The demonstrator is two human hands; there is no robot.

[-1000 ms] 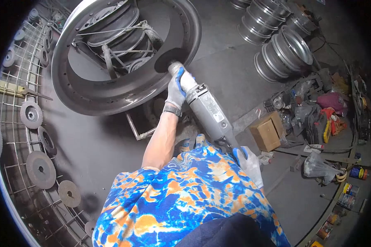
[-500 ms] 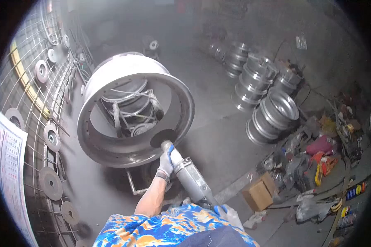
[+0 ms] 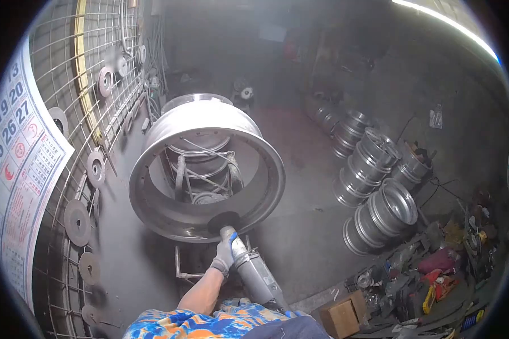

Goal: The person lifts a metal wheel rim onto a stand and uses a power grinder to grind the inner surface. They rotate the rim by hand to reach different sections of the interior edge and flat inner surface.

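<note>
The big wheel rim (image 3: 152, 195) stands on edge on a metal stand (image 3: 179, 265), with its open side facing the camera.

At the bottom of the rim's inner lip, the dark disc (image 3: 223, 221) of an angle grinder (image 3: 255, 277) rests against the metal. The left hand (image 3: 225, 254), in a grey glove with blue patches, is closed tight around the grinder's neck just behind the disc, fingers wrapped round it. The bare forearm runs down from there, away from the rim.

The grinder's grey body slants away from the rim, down and to the right. Its rear end goes behind the blue and orange shirt (image 3: 198, 326). The right hand cannot be made out there, so its grip cannot be told.

Left of the rim is a wire mesh wall (image 3: 68, 101) with grinding discs (image 3: 77, 222) hung on it. Further left of the rim hangs a paper calendar (image 3: 20, 169). Well to the right of the rim, smaller rims (image 3: 382, 217) lie stacked on the floor. Below and right of the rim, close by the grinder's tail, sits a cardboard box (image 3: 340, 319). Dusty haze hangs behind the rim.
</note>
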